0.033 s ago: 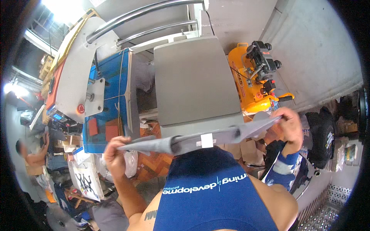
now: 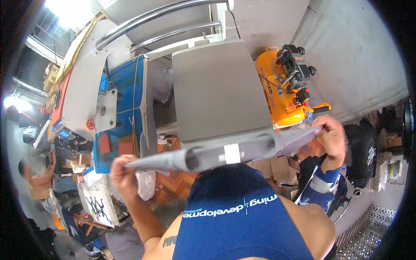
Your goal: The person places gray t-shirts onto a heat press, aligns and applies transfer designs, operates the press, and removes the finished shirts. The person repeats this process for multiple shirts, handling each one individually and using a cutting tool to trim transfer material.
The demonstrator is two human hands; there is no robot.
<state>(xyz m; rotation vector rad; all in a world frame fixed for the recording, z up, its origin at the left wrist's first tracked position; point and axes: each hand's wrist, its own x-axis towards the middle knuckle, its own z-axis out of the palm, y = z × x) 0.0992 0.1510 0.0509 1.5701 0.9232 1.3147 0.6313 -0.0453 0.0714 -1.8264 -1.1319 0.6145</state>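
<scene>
A grey T-shirt (image 2: 255, 149) is stretched between my two hands, close in front of my body. A white label (image 2: 232, 154) shows in the middle of it, beside the neck opening. My left hand (image 2: 124, 173) pinches one end of the cloth, fingers closed. My right hand (image 2: 333, 136) pinches the opposite end, raised a little higher than the left. Just beyond the T-shirt lies the grey flat platen (image 2: 221, 91) of a press, and the cloth covers part of its near edge. The lower part of the T-shirt is hidden.
A blue press head (image 2: 123, 86) with a red stop button (image 2: 90, 124) stands left of the platen. On the right is an orange air compressor (image 2: 277, 91). Chrome bars (image 2: 164, 21) run along the back. Another person (image 2: 41, 180) works at far left.
The T-shirt is pulled wider and a little farther forward, nearer the platen's front edge. My left hand has shifted slightly left, and my right hand slightly right and up.
</scene>
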